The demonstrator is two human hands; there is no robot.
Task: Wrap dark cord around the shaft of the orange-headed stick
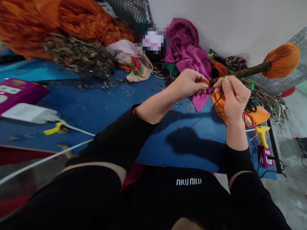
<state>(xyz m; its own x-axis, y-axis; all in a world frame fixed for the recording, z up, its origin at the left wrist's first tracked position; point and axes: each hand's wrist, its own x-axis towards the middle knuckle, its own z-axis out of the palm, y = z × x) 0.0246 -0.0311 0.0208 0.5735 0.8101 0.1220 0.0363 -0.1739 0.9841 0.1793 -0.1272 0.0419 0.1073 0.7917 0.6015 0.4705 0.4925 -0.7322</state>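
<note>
A dark brown stick (256, 68) slants across the right of the head view. Its far end carries a round bundle of orange cloth (283, 60). My left hand (190, 83) is closed around the stick's near end, where a bit of orange shows at the fingertips. Close beside it, my right hand (235, 95) is pinched shut just below the stick. A thin dark cord (217, 101) hangs from its fingertips; what else lies between them is hidden. Under the hands are a magenta cloth strip (201, 101) and a piece of orange cloth (218, 107).
Magenta cloth (184, 48) and orange cloth (81, 19) are heaped at the back, with dried plant matter (79, 56). Red-handled scissors (248, 119), a yellow glue gun (262, 134) and a purple power strip (265, 156) lie right. A white cable (48, 158) crosses the left.
</note>
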